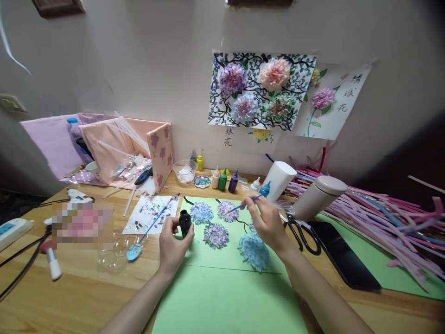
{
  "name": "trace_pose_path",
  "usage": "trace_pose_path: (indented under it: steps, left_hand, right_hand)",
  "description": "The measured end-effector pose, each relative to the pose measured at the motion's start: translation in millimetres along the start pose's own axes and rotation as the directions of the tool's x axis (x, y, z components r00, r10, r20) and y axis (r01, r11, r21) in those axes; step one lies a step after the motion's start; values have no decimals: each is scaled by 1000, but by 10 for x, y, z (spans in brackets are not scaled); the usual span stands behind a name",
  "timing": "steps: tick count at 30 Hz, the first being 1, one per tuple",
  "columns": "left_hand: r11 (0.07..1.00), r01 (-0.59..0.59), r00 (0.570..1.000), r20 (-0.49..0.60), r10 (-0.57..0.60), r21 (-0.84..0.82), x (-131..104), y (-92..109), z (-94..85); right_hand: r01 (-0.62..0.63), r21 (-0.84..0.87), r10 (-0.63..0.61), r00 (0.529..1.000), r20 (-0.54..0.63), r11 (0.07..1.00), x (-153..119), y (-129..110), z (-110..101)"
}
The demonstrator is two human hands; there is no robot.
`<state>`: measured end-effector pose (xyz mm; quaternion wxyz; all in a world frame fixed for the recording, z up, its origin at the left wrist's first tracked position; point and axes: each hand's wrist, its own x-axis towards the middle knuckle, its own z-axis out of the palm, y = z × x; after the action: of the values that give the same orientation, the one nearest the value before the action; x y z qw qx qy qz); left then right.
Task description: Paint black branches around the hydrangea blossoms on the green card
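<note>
On green sheet (205, 258): flowers (216, 235) placed, dark strokes (188, 201) apparently unfinished. Left hand (174, 248) grips black bottle (185, 223); right hand (268, 221), blue brush (246, 203).

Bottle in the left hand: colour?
The bottle looks black; the head view, the only one, shows it.

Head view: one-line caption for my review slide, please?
Left hand holding a black bottle, right hand a blue brush, over green paper bearing ruffled flowers.

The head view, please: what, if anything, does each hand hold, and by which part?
Left hand: black bottle, by its body. Right hand: thin blue stick, toward its right end.
</note>
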<state>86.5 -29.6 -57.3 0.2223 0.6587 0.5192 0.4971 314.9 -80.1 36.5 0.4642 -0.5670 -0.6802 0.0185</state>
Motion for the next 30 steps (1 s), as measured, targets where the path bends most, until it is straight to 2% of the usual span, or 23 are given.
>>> trace_pose_path:
  steps: [2, 5, 11, 14, 16, 21, 26, 30]
  left_hand:
    - [999, -30, 1000, -1, 30, 13, 2, 8, 2]
    - [996, -68, 997, 24, 67, 50, 3, 35, -4]
    - [991, -120, 992, 43, 117, 64, -4, 74, 0]
    - [987, -148, 988, 54, 144, 67, -8, 71, 4]
    - [985, -160, 986, 59, 156, 68, -12, 59, 0]
    - [983, -175, 983, 72, 170, 56, -20, 20, -13]
    - [971, -231, 971, 76, 226, 69, -22, 11, -16]
    - [965, -250, 967, 74, 244, 75, -24, 25, -21]
  right_hand:
    - [-39, -42, 38, 999, -12, 998, -97, 157, -101]
    - [-91, -122, 100, 992, 72, 988, -154, 341, -229]
    - [-110, -170, 138, 977, 165, 979, -131, 452, -271]
    - [-152, -127, 168, 977, 129, 980, -129, 492, -266]
    - [-232, -74, 238, 968, 79, 970, -129, 546, -260]
    - [-434, 18, 434, 901, -7, 901, -133, 703, -212]
    - [-474, 51, 476, 879, -25, 879, -145, 775, -189]
    - [-477, 175, 490, 871, -41, 862, -130, 836, -196]
